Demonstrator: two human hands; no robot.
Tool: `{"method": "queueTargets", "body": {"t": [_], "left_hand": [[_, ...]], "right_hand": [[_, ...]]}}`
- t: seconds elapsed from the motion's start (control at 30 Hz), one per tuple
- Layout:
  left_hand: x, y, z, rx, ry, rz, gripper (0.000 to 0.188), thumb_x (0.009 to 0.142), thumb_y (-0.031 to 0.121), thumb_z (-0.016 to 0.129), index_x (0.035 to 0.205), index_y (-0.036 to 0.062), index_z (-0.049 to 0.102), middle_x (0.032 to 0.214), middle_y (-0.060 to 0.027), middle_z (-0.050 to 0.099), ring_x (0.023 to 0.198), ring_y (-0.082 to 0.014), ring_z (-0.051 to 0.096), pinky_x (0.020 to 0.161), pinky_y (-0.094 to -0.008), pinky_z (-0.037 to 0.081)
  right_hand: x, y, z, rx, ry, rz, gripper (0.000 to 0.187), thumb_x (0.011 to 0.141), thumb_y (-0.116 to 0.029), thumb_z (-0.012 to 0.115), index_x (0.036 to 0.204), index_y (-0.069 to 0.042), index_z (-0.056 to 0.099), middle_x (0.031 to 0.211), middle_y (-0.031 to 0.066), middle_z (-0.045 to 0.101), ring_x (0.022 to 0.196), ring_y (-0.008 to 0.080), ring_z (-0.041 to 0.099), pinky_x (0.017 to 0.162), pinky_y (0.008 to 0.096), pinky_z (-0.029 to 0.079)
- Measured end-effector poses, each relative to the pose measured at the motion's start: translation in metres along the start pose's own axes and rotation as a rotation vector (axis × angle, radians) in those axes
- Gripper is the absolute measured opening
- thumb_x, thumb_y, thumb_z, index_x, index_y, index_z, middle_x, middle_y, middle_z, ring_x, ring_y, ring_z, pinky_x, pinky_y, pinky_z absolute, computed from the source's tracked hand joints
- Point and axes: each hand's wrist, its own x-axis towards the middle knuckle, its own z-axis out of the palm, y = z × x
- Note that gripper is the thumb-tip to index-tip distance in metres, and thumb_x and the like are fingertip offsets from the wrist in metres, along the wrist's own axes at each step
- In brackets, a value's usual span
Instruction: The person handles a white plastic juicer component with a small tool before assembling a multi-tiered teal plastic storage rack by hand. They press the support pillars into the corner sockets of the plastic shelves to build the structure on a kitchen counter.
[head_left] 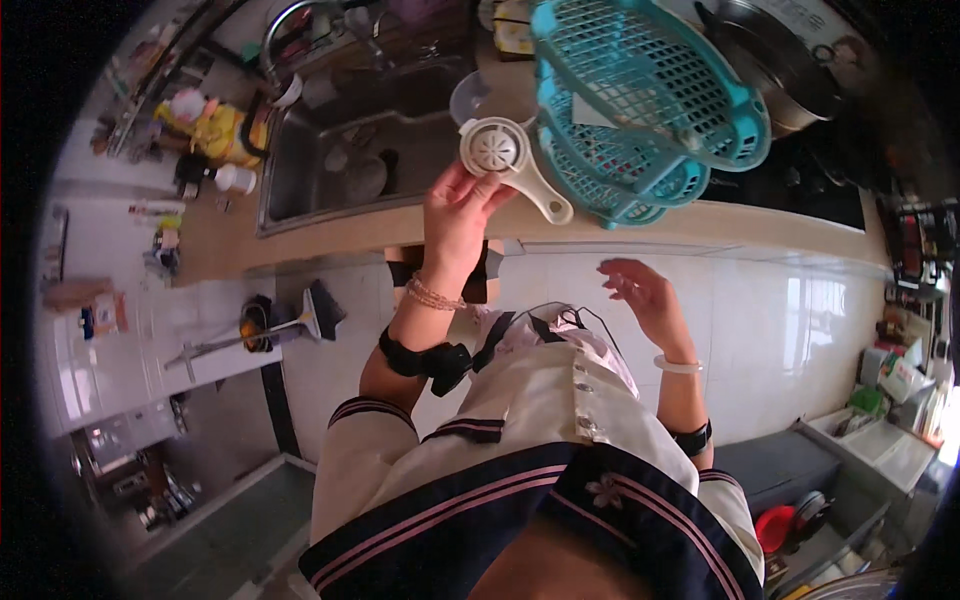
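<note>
My left hand point(460, 215) is closed on a cream-white egg separator point(493, 150), pinching it by the near side of its slotted cup. The separator's handle, with a hole at its end, points right and toward me over the counter's front edge. Just left of the turquoise plastic baskets point(650, 60), a clear bowl point(472, 97) shows partly behind the separator. My right hand point(643, 295) hangs in the air in front of the counter, away from everything, its fingers loosely bent and apart with nothing in them.
A steel sink point(285, 180) with a curved faucet point(275, 45) lies at the left, dishes inside it. Behind the baskets on the right stands a dark pan point(780, 60) on the black stove. A broom point(320, 310) lies to the left; bottles point(235, 179) stand beside the sink.
</note>
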Motion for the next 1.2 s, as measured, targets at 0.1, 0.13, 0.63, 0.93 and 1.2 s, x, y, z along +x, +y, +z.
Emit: {"method": "queueTargets", "body": {"t": [0.1,0.13,0.63,0.93,1.2], "left_hand": [[-0.017,0.007,0.007,-0.019,-0.054,-0.024,0.03,0.076,0.003,0.055,0.105,0.0006,0.047,0.1,-0.0079,0.054,0.091,-0.0163,0.053,0.078,-0.0317,0.047],[-0.021,0.007,0.006,-0.019,-0.04,-0.016,0.03,0.076,0.003,0.055,0.105,0.0006,0.047,0.1,-0.0079,0.054,0.091,-0.0163,0.053,0.078,-0.0317,0.047],[-0.06,0.0,-0.01,-0.184,-0.168,-0.111,0.044,0.079,0.007,0.047,0.12,0.004,0.03,0.113,-0.0103,0.042,0.105,-0.0235,0.044,0.088,-0.0397,0.038],[-0.06,0.003,0.003,-0.18,-0.286,-0.01,0.046,0.08,0.012,0.048,0.12,0.0041,0.027,0.116,-0.0115,0.039,0.108,-0.0238,0.041,0.089,-0.042,0.037],[-0.059,0.001,0.009,-0.133,-0.263,-0.02,0.049,0.08,0.021,0.051,0.12,0.0043,0.029,0.123,-0.021,0.033,0.11,-0.0266,0.039,0.087,-0.0411,0.038]], "right_hand": [[0.02,-0.039,0.025,0.116,-0.021,-0.045,0.036,0.085,-0.026,0.045,0.109,0.001,0.044,0.095,0.0094,0.055,0.076,0.0153,0.055,0.064,0.0264,0.047],[0.027,-0.047,0.033,0.115,-0.038,-0.043,0.036,0.085,-0.026,0.045,0.109,0.001,0.044,0.095,0.0094,0.055,0.076,0.0153,0.055,0.064,0.0264,0.047],[0.046,-0.044,0.074,0.084,-0.024,-0.114,0.028,0.082,-0.011,0.049,0.107,0.001,0.047,0.071,0.0018,0.043,0.055,0.0067,0.043,0.048,0.0194,0.039],[0.037,-0.057,0.072,0.037,0.115,-0.249,0.026,0.075,0.0,0.055,0.101,0.001,0.051,0.074,0.0023,0.039,0.054,0.0071,0.043,0.046,0.0189,0.037],[0.027,-0.059,0.068,0.107,0.136,-0.201,0.023,0.075,0.0,0.055,0.099,0.0,0.053,0.08,0.0053,0.051,0.057,0.0072,0.047,0.048,0.018,0.039]]}}
